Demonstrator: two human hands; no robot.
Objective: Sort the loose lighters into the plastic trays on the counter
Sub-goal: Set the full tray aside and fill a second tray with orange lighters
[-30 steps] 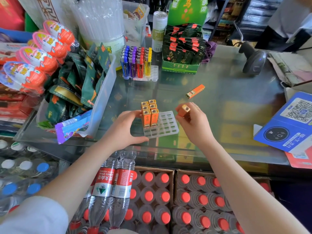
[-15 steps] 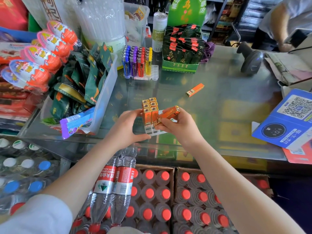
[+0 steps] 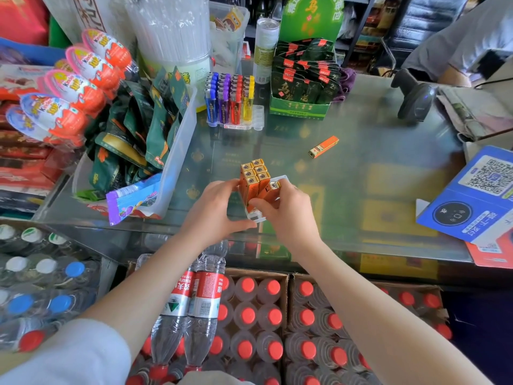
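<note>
A clear plastic tray (image 3: pixel 256 216) lies near the front of the glass counter (image 3: pixel 361 168) with several orange lighters (image 3: pixel 254 173) standing upright in its left side. My left hand (image 3: pixel 215 209) grips the tray's left edge, thumb at the front corner. My right hand (image 3: pixel 288 212) pinches one orange lighter (image 3: pixel 270 190), tilted, its foot down at the tray beside the standing ones. Another orange lighter (image 3: pixel 323 146) lies loose on the glass further back to the right. A second tray (image 3: pixel 254 122) at the back holds several blue, purple, red and yellow lighters (image 3: pixel 230 102).
A clear bin of green snack packets (image 3: pixel 138 129) stands to the left. A green display box (image 3: pixel 302 84) and a tall can (image 3: pixel 265 48) sit at the back. A barcode scanner (image 3: pixel 415 97) and a blue QR-code sign (image 3: pixel 477 195) are on the right. Another person's arm (image 3: pixel 455 76) shows at far right.
My right hand has brought its lighter from beside the tray over to it and tipped it from slanting toward upright against the standing lighters. My left hand stayed on the tray.
</note>
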